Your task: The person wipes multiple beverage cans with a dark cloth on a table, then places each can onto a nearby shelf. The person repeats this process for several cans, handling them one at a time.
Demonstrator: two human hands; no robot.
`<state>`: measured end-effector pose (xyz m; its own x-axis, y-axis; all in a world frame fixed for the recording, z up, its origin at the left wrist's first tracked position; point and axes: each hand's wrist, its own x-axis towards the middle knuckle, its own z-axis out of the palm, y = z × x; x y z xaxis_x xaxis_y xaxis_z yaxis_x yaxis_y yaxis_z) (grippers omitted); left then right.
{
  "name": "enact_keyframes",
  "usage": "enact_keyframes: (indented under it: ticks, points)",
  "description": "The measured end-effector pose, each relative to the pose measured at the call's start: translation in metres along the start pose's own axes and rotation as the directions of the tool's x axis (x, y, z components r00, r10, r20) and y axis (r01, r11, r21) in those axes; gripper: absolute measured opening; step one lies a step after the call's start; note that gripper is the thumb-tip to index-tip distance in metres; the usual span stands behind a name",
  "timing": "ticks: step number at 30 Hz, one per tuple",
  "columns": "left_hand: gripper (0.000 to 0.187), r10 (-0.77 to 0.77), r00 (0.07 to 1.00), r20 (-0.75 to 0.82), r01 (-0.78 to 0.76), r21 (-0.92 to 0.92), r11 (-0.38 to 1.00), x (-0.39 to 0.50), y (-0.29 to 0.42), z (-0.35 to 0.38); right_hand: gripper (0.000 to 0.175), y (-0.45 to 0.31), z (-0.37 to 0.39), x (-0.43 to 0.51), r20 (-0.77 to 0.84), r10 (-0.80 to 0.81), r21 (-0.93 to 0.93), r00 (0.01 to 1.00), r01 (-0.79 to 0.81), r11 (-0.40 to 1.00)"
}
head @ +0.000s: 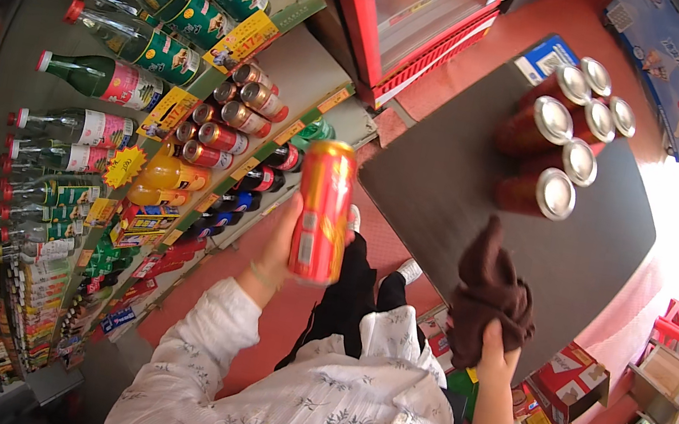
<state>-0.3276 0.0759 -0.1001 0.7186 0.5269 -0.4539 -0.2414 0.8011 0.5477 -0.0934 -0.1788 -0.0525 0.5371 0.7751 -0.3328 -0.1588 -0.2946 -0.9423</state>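
Note:
A red and gold drink can (325, 209) stands roughly upright in my left hand (279, 249), with a printed code on the side turned to me. My fingers wrap behind it, so part of them is hidden. In my right hand (496, 353) is a bunched dark brown cloth (493, 298), held near the edge of a dark-topped table (434, 167). Several red cans (521, 192) with silver ends are grouped on the far right part of that tabletop, apart from both hands.
At left, shelves hold glass bottles (131, 46), small cans (224, 139) and dark soda bottles (261, 179). A red-framed glass-door cooler (405, 21) stands beyond the table. On the right are a blue printed box (678, 80), a red plastic stool (677, 329) and an open cardboard box (570, 385).

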Motion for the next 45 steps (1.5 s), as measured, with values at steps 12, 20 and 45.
enact_keyframes:
  ticks: [12, 20, 45]
  points:
    - [0.066, 0.698, 0.645, -0.311, -0.345, 0.697, 0.629, 0.261, 0.092, -0.177, 0.053, 0.049, -0.040, -0.006, -0.761, 0.317, 0.381, 0.565, -0.006, 0.924]
    - [0.091, 0.875, 0.181, -0.450, -0.159, 0.864, 0.477, 0.362, 0.139, -0.252, 0.061, 0.069, -0.038, -0.007, -0.824, 0.362, 0.358, 0.436, -0.096, 0.929]
    - [0.095, 0.858, -0.130, -0.497, -0.022, 0.866, 0.499, 0.413, 0.216, -0.313, 0.063, 0.092, -0.029, 0.044, -0.928, 0.256, 0.216, 0.269, -0.171, 0.961]
